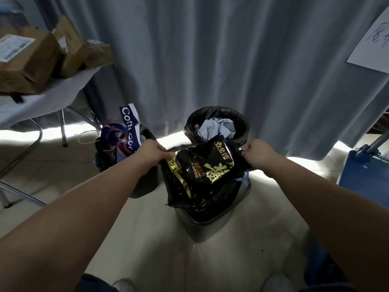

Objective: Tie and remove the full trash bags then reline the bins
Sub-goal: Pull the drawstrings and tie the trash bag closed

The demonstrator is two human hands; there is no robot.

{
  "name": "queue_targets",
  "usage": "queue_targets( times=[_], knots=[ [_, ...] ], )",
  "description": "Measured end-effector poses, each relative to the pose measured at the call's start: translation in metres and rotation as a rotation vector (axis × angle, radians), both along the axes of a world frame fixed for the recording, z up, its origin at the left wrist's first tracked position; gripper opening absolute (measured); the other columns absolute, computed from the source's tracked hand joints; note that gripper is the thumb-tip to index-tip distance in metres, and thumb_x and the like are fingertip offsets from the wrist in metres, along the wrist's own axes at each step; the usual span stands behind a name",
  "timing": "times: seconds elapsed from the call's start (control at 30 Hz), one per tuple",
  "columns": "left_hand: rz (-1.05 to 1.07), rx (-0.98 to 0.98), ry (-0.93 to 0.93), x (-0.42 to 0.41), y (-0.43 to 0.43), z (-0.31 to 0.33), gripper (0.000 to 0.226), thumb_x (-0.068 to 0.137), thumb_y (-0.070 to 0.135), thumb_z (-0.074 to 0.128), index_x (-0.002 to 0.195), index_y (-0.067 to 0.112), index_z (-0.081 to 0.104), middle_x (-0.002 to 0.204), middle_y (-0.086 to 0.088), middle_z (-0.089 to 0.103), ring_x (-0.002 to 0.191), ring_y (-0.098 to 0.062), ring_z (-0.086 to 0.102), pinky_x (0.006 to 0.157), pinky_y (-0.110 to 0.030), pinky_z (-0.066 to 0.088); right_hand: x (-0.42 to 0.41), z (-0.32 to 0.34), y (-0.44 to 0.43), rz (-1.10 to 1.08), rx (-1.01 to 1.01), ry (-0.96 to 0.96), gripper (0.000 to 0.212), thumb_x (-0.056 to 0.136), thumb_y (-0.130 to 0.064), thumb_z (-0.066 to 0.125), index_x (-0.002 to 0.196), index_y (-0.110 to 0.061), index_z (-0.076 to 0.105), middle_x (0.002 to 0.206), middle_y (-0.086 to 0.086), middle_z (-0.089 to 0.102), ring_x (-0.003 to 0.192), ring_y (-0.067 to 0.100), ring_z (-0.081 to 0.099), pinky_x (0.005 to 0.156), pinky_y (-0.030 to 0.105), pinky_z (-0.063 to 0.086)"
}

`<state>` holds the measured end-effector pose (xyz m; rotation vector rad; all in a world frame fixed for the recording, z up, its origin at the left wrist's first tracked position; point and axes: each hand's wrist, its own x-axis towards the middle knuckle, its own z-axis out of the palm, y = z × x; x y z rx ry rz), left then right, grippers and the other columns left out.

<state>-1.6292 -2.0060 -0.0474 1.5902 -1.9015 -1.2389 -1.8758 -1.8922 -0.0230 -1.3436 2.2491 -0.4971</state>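
Standing over a grey bin (pixel 202 226) on the pale floor (pixel 147 239), shoe tips showing at the bottom edge. Reaching both bare arms out over it.

Gripping the black trash bag (pixel 179 192) inside that bin, one hand on each side of its top edge. Left hand (pixel 150 151) closing tight on the left edge of the bag. Right hand (pixel 257 153) curling into a fist on the right edge, pinching the black plastic. Pulling the bag's mouth wide between the two hands. Sitting on top of the full bag: a shiny black snack packet (pixel 208 165) with gold writing, lying tilted. Poking out by the right side of the bin: a small bit of blue plastic (pixel 244 178).

Standing just behind, touching the first bag: a second round bin (pixel 242 131) lined in black, holding crumpled grey-white paper (pixel 219 129).

Sitting off to the left: a third dark bin (pixel 147 182), stuffed with a white and dark blue paper bag (pixel 128 127) sticking up high.

Hanging behind everything: a long grey curtain (pixel 210 60). Resting far left: brown cardboard boxes (pixel 31 60) on a white folding table (pixel 46 102). Pinned up far right: a white paper sign (pixel 372 43).
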Motion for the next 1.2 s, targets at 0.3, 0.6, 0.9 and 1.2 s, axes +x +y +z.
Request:
queue_targets(
  times=[0.3,0.6,0.9,1.2],
  knots=[
    [0.260,-0.278,0.155,0.010,-0.001,0.000,0.018,0.087,0.021,0.063,0.079,0.007,0.055,0.074,-0.002,0.055,0.075,-0.018,0.053,0.062,-0.024,0.042,0.012,0.003,-0.001,-0.284,-0.659,-0.041,0.028,0.088,0.003,0.036,0.103,-0.009,0.057,0.098,0.009,0.061,0.088,0.024,0.057,0.071,0.025,0.042],
    [0.152,-0.363,0.065,0.004,-0.003,0.017,0.015,0.093,0.013,0.053,0.091,0.004,0.065,0.087,-0.010,0.062,0.082,-0.020,0.057,0.074,-0.027,0.041,0.014,0.007,-0.001,-0.018,-0.396,0.260,0.041,0.084,0.005,0.042,0.115,-0.014,0.059,0.116,0.013,0.052,0.103,0.033,0.054,0.076,0.030,0.042],
    [0.172,0.150,0.402,0.002,0.002,0.026,0.022,0.098,0.016,0.045,0.108,0.004,0.059,0.089,-0.013,0.064,0.078,-0.022,0.061,0.075,-0.033,0.054,0.023,0.011,-0.007,-0.131,-0.540,0.027,0.033,0.083,0.007,0.035,0.104,-0.016,0.047,0.114,0.011,0.053,0.093,0.025,0.051,0.074,0.031,0.039],
    [-0.135,-0.088,-0.148,0.011,-0.005,0.038,0.023,0.080,0.026,0.073,0.089,0.005,0.073,0.089,-0.009,0.071,0.090,-0.026,0.066,0.084,-0.036,0.052,0.011,0.015,-0.005,-0.170,-0.616,-0.047,0.018,0.091,-0.003,0.048,0.104,-0.016,0.046,0.099,0.008,0.053,0.089,0.024,0.052,0.072,0.026,0.034]
  ],
)
